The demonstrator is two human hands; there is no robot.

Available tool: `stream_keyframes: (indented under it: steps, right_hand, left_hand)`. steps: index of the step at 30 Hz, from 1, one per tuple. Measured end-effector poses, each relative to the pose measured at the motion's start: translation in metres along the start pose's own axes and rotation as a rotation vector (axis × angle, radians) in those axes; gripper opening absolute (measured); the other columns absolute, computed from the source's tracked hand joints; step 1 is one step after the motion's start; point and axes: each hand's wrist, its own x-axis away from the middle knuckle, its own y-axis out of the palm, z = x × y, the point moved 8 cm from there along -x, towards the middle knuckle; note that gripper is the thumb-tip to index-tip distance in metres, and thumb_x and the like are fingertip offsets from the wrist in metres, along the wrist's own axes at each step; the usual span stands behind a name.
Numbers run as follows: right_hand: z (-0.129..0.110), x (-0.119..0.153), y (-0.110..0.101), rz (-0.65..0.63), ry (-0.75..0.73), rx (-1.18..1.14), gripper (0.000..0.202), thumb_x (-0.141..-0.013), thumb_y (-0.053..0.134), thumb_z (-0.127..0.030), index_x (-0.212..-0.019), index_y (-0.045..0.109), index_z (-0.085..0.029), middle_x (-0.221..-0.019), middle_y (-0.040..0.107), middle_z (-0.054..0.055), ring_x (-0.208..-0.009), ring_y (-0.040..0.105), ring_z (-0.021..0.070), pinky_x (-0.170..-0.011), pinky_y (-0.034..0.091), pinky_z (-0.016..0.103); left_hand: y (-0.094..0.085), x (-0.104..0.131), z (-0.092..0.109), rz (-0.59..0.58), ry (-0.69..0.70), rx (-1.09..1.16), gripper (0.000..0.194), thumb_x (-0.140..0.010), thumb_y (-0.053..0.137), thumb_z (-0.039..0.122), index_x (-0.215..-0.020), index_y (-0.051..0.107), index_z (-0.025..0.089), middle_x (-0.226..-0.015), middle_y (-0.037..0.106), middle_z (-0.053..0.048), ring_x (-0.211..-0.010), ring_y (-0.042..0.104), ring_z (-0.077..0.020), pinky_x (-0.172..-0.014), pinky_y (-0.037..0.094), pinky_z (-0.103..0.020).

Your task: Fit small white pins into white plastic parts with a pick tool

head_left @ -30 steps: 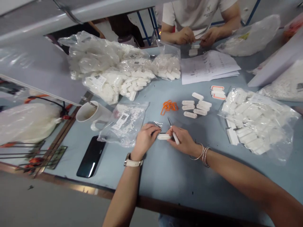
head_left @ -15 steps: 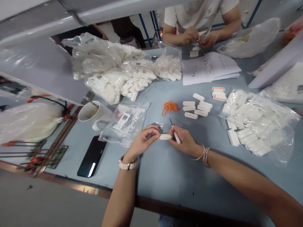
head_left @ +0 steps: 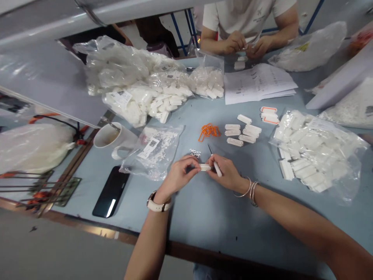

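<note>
Between my two hands is a small white plastic housing (head_left: 205,167), held level just above the table. My left hand (head_left: 183,173) is closed, thumb and fingers pinching the housing's left end. My right hand (head_left: 225,172) steadies its right end with the fingertips and also grips a thin tool with a white handle (head_left: 217,169), whose dark slim tip points up and away. Just beyond my left fingers lies a little heap of tiny white pieces (head_left: 194,153). Farther off are a pile of orange rectangular frames (head_left: 208,131) and several white housings (head_left: 234,132).
On the left are a phone (head_left: 110,192), a mug with a spoon (head_left: 107,136) and a bag of tiny parts (head_left: 154,151). Bags of white parts stand at the back (head_left: 140,91) and right (head_left: 316,151). Printed sheets (head_left: 258,85) lie before a co-worker (head_left: 250,23) handling small parts.
My left hand has shifted slightly right along the housing, its wrist turning a little. My right hand keeps its hold on tool and housing. The view has moved slightly.
</note>
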Motion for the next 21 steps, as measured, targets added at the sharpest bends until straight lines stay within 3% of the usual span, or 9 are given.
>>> stream_keyframes:
  steps: [10,21]
  right_hand:
    - [-0.001,-0.0003,0.001,-0.005,-0.01,0.001,0.017,-0.073,0.058,-0.013,-0.078,0.044,-0.021,-0.074,0.056,-0.004,-0.06,0.048,0.0103,-0.064,0.037,0.023]
    - [-0.0009,-0.0007,0.0026,-0.023,0.005,0.018,0.018,-0.073,0.058,-0.012,-0.08,0.044,-0.021,-0.078,0.06,-0.002,-0.066,0.053,0.0118,-0.068,0.039,0.024]
  left_hand:
    - [0.0013,-0.0007,-0.0017,0.007,-0.053,-0.01,0.012,-0.085,0.054,0.024,-0.077,0.06,0.018,-0.09,0.065,-0.005,-0.085,0.06,-0.0179,-0.076,0.045,-0.029]
    - [0.0013,-0.0011,-0.002,-0.013,-0.018,-0.013,0.013,-0.087,0.052,0.025,-0.078,0.059,0.018,-0.089,0.064,-0.005,-0.085,0.059,-0.0173,-0.076,0.047,-0.029]
